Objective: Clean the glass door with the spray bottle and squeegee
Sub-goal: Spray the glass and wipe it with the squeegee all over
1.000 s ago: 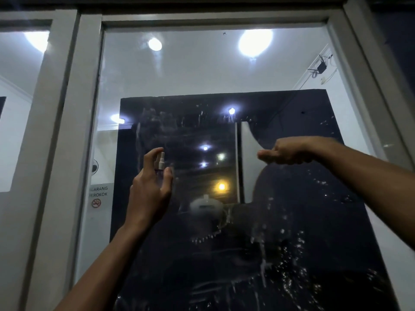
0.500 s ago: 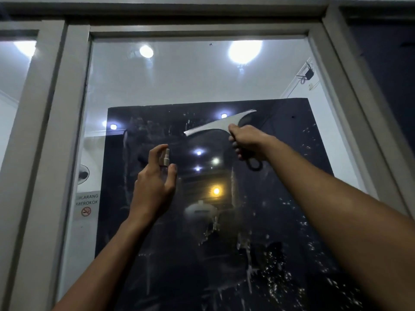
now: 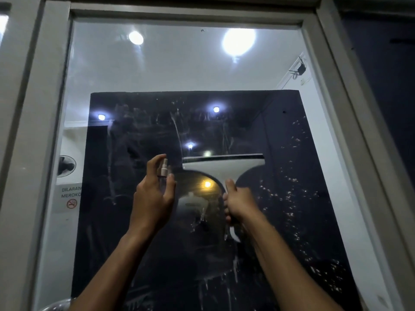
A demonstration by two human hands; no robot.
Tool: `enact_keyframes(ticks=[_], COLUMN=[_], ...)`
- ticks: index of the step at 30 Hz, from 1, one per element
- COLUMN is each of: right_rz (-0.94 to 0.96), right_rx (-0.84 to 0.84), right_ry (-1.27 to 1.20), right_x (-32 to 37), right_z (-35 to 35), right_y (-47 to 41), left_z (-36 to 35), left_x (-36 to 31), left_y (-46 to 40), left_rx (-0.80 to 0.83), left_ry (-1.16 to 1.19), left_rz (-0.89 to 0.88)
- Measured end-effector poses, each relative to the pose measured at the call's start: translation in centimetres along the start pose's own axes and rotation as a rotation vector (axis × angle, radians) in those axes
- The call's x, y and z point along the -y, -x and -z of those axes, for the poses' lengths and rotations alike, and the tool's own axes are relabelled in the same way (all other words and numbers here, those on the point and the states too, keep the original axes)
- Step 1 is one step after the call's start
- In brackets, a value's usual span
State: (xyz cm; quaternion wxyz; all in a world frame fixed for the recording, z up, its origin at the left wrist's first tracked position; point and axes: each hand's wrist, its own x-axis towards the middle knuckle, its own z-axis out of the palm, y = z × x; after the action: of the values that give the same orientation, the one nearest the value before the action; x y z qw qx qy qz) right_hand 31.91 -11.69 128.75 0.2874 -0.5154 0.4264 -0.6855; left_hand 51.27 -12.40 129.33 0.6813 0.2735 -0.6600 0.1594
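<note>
The glass door [image 3: 224,70] fills the view, wet with streaks and droplets over a dark panel behind it. My left hand [image 3: 152,198] grips a small spray bottle [image 3: 163,168], its nozzle poking above my fingers and my index finger on top. My right hand [image 3: 239,204] grips the handle of a white squeegee [image 3: 224,167]. Its blade lies level against the glass, just right of the bottle. Most of the bottle's body is hidden in my palm.
A grey door frame [image 3: 47,131] surrounds the pane. A no-smoking sticker [image 3: 71,197] sits at the lower left of the glass. Droplets [image 3: 292,194] cover the right side. Ceiling lights reflect in the upper glass.
My right hand turned the squegee from a tilted pose high on the glass to level and brought it lower, beside the bottle. My left hand stayed about where it was.
</note>
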Motion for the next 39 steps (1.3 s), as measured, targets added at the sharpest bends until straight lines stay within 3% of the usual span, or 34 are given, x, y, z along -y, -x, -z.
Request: enact_keyframes(ticks=[4,8,14,21,25,31,39], right_rz=[-0.033,0.022,0.409,0.819,0.723,0.457,0.307], right_rx=[0.021,0.008,-0.136,0.135,0.151,0.325,0.094], right_ry=[0.0,0.171,0.586,1.128,1.365,1.322,1.54], right_x=[-2.3,-3.5,-1.2,10.5,12.5,12.0,10.9], right_z=[2.3,4.6,6.5,-1.0,-1.6,8.8,22.7], right_y=[1.7,2.2,2.2,-2.2,-5.0,-8.2,-8.7], left_z=[-0.4,-0.2,0.5,0.1,-0.9,-1.9,-4.0], left_x=[-0.5,-0.9,-1.9,-3.3,-3.3,-2.7,-4.2], left_y=[1.1,1.4,1.0,0.1,0.1,0.6,0.8], left_rx=[0.004,0.001,0.017,-0.02,-0.027,-0.013,0.018], left_ry=[-0.003,0.002,-0.01,0.021,-0.001,-0.016,0.006], left_rz=[0.004,0.018,0.019,-0.013,-0.013,0.002,-0.021])
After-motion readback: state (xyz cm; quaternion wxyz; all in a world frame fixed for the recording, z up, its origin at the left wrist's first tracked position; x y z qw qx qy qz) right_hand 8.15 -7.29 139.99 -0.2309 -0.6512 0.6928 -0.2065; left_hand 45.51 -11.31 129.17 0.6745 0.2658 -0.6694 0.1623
